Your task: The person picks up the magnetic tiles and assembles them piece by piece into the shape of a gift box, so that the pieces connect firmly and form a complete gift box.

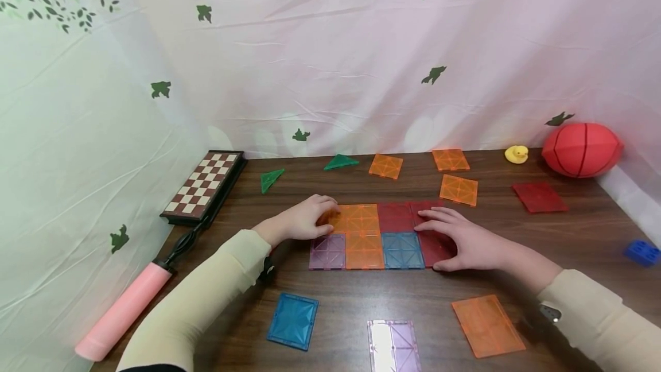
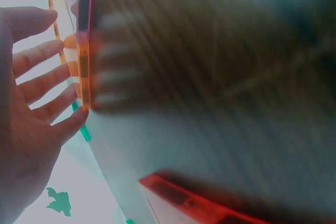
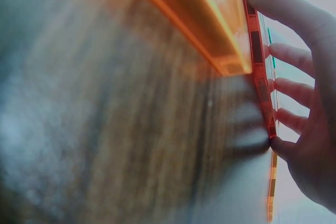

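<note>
A flat mat of magnetic tiles (image 1: pixel 382 235) lies in two rows on the brown table (image 1: pixel 351 297): orange and red tiles behind, purple, orange, blue and red in front. My left hand (image 1: pixel 308 219) rests on the orange tile (image 1: pixel 356 218) at the mat's left end. In the left wrist view its straight fingers (image 2: pixel 44 80) touch that tile's edge (image 2: pixel 84 72). My right hand (image 1: pixel 457 237) lies flat over the red tiles (image 1: pixel 434 245) at the right end. In the right wrist view its fingers (image 3: pixel 294 90) press along the red edge (image 3: pixel 260 72).
Loose tiles lie around: blue (image 1: pixel 292 321), purple (image 1: pixel 393 346) and orange (image 1: pixel 487 325) in front, several orange (image 1: pixel 458 189), a red (image 1: pixel 539 196) and two green triangles (image 1: pixel 272 178) behind. A chessboard (image 1: pixel 203 185) and pink pump (image 1: pixel 124 309) sit left; a red ball (image 1: pixel 582 150), yellow duck (image 1: pixel 516 154) and blue brick (image 1: pixel 642 252) right.
</note>
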### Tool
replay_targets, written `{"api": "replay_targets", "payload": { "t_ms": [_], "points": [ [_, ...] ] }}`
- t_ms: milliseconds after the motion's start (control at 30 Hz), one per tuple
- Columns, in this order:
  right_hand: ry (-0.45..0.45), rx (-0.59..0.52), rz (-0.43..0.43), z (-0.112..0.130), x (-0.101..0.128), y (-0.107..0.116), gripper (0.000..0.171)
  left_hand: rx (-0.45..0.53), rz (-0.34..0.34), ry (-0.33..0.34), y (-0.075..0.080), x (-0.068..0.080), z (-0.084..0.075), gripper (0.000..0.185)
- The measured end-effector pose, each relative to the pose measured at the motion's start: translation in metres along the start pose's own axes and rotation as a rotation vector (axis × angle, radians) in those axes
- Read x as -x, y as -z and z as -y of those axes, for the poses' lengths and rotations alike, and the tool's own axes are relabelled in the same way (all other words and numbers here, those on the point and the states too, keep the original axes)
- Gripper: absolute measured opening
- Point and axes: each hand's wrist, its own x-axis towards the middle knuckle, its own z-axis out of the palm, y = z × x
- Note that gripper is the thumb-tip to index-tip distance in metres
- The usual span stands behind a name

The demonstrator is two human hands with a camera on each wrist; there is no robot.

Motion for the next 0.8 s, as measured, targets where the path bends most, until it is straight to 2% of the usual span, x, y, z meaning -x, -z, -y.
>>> {"api": "replay_targets", "payload": {
  "t_ms": [500,700,800],
  "points": [
    [0.005,-0.002,0.005,0.002,0.003,0.000,0.076,-0.019,-0.027,0.015,-0.006,0.006,-0.010,0.052],
    [0.013,0.009,0.002,0.001,0.004,-0.002,0.075,-0.037,-0.026,-0.007,-0.011,0.017,-0.023,0.058],
    [0.025,0.024,-0.009,0.002,0.004,0.000,0.072,-0.048,-0.002,-0.021,-0.015,0.024,-0.033,0.066]
  ]
}}
